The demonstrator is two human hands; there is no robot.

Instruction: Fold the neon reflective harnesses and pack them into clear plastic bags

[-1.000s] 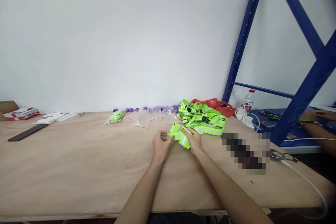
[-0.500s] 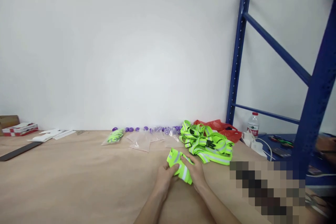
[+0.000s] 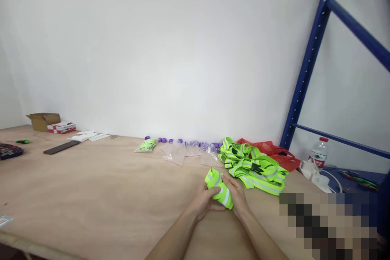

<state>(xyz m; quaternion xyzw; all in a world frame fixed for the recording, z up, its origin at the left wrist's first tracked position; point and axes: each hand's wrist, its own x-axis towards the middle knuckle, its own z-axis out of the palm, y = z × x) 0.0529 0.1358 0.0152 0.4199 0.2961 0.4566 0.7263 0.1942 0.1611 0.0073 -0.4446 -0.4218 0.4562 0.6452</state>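
Observation:
Between my two hands is a folded bundle of neon-green reflective strap [image 3: 224, 196] with silver stripes, held above the table. My left hand [image 3: 203, 202] grips it from the left, thumb across the front and fingers underneath. On the right side my right hand [image 3: 237, 193] is closed on the same bundle, its fingers partly hidden. Just behind, a tangled pile of the same green straps [image 3: 258, 170] with black buckles lies on the table. A clear bag with green strap inside [image 3: 147, 145] lies farther left, beside several flat clear plastic bags [image 3: 174, 152].
Purple rolls [image 3: 164, 140] line the wall. A red plastic bag [image 3: 282, 155], white power strip [image 3: 313, 174] and bottle [image 3: 319, 151] sit right, near a blue rack [image 3: 307, 65]. Left are a cardboard box [image 3: 44, 122], papers [image 3: 87, 135] and a dark flat bar [image 3: 61, 147].
The view has swung left and tilted, bringing the cardboard box and the table's front edge into sight. My left hand has wrapped further under the strap bundle, which both hands still hold.

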